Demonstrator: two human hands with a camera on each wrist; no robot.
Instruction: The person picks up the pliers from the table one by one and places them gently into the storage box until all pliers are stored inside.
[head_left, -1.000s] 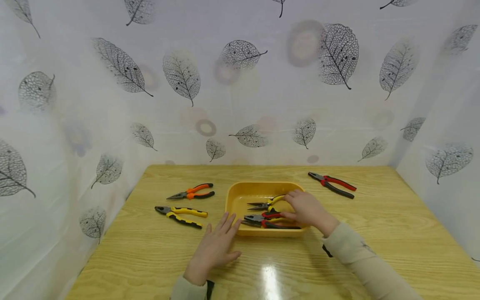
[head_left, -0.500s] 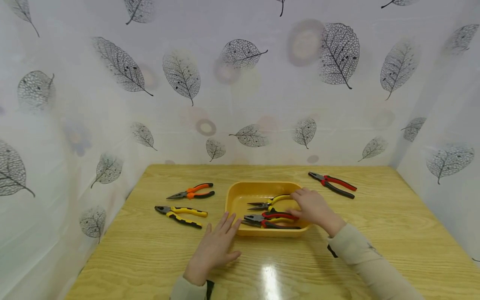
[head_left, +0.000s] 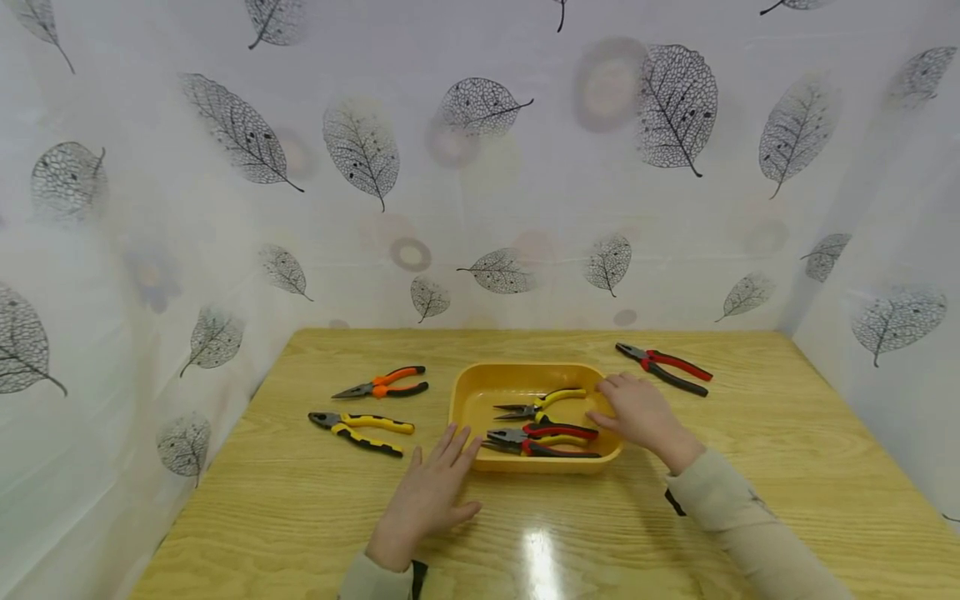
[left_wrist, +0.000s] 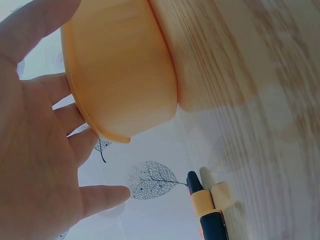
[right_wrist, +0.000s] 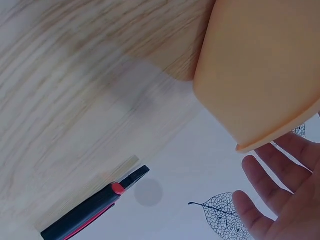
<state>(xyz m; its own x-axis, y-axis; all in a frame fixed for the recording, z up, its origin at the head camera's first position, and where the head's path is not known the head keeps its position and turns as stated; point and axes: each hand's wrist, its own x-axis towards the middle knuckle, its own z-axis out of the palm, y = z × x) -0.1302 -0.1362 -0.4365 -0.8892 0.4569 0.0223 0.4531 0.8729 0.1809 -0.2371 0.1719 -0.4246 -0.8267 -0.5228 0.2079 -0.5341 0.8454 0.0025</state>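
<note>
A yellow-orange plastic tray sits mid-table. Inside lie yellow-handled long-nose pliers and red-and-black pliers; more pliers with a yellow handle are partly hidden under the red ones. My left hand has its fingers spread, fingertips at the tray's front left rim. In the left wrist view, the fingers of this hand reach the rim of the tray. My right hand is at the right rim, its fingers over the edge and no pliers in them. The right wrist view shows that hand beside the rim.
Left of the tray lie orange-and-black long-nose pliers and yellow-and-black pliers. Red-and-black pliers lie beyond its right back corner. A leaf-patterned curtain stands behind and along both sides of the wooden table.
My right hand has drawn back to the right, off the handles of the pliers in the tray and onto its right rim. The left hand and the pliers look unmoved.
</note>
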